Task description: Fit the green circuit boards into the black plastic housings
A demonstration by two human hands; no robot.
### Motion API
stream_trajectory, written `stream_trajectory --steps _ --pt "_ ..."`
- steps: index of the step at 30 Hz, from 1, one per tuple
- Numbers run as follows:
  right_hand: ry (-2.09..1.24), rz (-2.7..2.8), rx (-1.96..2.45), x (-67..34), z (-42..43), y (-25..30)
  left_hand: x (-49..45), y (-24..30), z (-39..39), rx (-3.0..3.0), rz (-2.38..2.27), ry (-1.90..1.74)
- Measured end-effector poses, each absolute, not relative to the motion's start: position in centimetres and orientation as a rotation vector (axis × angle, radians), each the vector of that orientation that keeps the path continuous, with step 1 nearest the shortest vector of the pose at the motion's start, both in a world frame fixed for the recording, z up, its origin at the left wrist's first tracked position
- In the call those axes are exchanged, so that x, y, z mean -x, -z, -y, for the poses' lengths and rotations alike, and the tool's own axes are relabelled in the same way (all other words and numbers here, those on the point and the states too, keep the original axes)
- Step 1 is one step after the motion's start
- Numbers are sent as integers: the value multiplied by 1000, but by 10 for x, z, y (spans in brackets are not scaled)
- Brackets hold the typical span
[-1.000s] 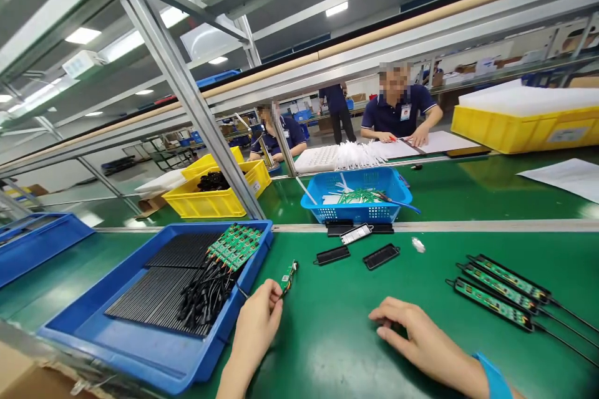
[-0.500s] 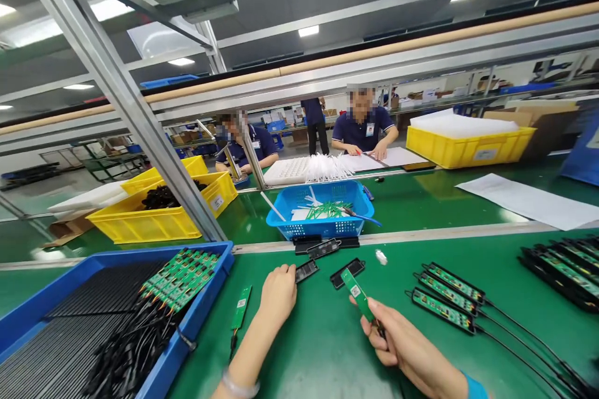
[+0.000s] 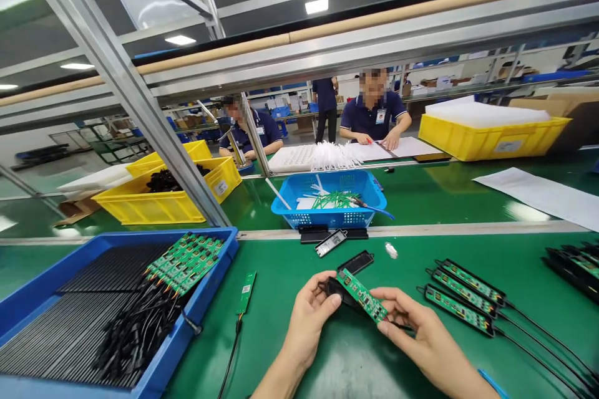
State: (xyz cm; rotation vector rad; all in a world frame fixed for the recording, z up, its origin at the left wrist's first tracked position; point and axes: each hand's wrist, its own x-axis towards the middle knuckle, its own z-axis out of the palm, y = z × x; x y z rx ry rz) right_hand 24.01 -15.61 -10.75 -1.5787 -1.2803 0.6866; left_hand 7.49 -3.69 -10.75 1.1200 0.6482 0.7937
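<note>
"Which step is this?"
"Bringing board to case, I'd judge. The left hand [image 3: 311, 321] grips a black case [image 3: 334, 287]; the right hand [image 3: 418, 333] pinches a green board [image 3: 361, 297] just over it, above the worktop [image 3: 271, 274]. Seating it would call for lining both up."
"Containers?"
"Left, the blue tray [image 3: 211, 298] holds more boards [image 3: 187, 262] and black cables [image 3: 124, 343]; far, the blue basket [image 3: 322, 220] holds thin green strips [image 3: 334, 199]."

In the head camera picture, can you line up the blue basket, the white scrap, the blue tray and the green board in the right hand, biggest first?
1. Blue tray
2. Blue basket
3. Green board in the right hand
4. White scrap
</note>
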Motion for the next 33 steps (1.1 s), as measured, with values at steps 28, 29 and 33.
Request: stream_trajectory --steps 28,29,33 --pt "-452 1576 1530 -246 157 117 -84 113 52 -1026 -408 -756" --pt "-433 1588 1524 -245 157 119 -85 114 54 -1012 -412 -751" --pt "-385 1581 1512 -239 158 121 -94 117 63 -967 -460 -801"
